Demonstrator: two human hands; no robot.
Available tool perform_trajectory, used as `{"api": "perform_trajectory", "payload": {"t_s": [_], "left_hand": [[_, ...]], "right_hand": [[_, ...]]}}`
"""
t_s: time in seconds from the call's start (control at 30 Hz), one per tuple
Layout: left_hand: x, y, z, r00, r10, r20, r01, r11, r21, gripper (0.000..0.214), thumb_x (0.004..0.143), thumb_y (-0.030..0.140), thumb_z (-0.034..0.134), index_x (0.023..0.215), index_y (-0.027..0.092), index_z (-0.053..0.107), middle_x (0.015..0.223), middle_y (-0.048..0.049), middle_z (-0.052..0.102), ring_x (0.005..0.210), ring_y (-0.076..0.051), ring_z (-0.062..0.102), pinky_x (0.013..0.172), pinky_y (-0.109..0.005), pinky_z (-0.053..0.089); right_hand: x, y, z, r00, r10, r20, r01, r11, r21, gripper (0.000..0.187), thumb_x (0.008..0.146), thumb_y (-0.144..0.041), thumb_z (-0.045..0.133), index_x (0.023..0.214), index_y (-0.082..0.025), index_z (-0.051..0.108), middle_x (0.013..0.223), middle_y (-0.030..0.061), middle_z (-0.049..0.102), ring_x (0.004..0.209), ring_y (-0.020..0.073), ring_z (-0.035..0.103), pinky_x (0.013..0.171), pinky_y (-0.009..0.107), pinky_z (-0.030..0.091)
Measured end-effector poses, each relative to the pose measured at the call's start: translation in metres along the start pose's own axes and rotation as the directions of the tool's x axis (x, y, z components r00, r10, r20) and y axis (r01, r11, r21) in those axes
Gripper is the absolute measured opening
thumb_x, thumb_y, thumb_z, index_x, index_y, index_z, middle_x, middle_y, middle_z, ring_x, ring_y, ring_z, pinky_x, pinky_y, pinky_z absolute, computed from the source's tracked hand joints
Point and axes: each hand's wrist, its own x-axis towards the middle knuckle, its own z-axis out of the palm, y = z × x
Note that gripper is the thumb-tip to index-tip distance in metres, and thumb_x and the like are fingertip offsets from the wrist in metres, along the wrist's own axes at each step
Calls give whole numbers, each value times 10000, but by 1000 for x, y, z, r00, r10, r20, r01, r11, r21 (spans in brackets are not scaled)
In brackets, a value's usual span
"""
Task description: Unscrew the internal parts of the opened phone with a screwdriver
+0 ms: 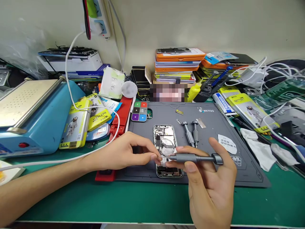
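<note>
My right hand (209,184) grips a grey precision screwdriver (190,157) held nearly level, its thin tip pointing left. At that tip the thumb and fingers of my left hand (133,151) are pinched together; whatever they hold is too small to make out. Both hands hover over an opened smartphone (168,136) with its inner parts exposed, and they cover some of its lower half. Behind the phone on the right, two more grey screwdrivers (189,135) lie on the dark work mat (143,173). A small metal piece (178,121) rests near them.
A coloured screw organiser (139,112) sits at the mat's back left. Yellow battery packs (75,125) and a blue heating machine (43,117) stand left, with a white cable (95,149) crossing by my left arm. Stacked boxes (177,63) line the wall; a screwdriver holder (206,90) stands at the back right.
</note>
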Motion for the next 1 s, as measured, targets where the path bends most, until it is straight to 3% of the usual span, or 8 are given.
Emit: {"api": "perform_trajectory", "payload": {"t_s": [0.53,0.87,1.0], "left_hand": [[0,-3,-2,1000,0,11,0,1000,3,195,1051,293,747,1130,179,883,1071,-65,877,957,-174,804,845,-199,583],[0,-1,-1,1000,12,1,-12,999,46,198,1060,259,714,1125,165,876,1058,-67,878,954,-178,809,866,-209,594],[1,-2,-2,1000,5,2,-5,1000,30,218,1057,316,735,1117,168,882,1045,-77,879,939,-189,811,852,-219,605]], "right_hand": [[1,1,0,1000,11,9,-11,1000,11,511,1101,-217,636,1557,-386,481,1228,63,789,930,194,841,742,336,739],[-1,-1,1,1000,-14,-25,14,1000,-16,502,1097,-224,642,1545,-394,491,1218,65,789,1083,218,809,735,331,736],[1,0,0,1000,-15,1,15,1000,-6,436,1103,-230,634,1492,-378,503,1153,52,801,980,209,828,706,335,731]]}}
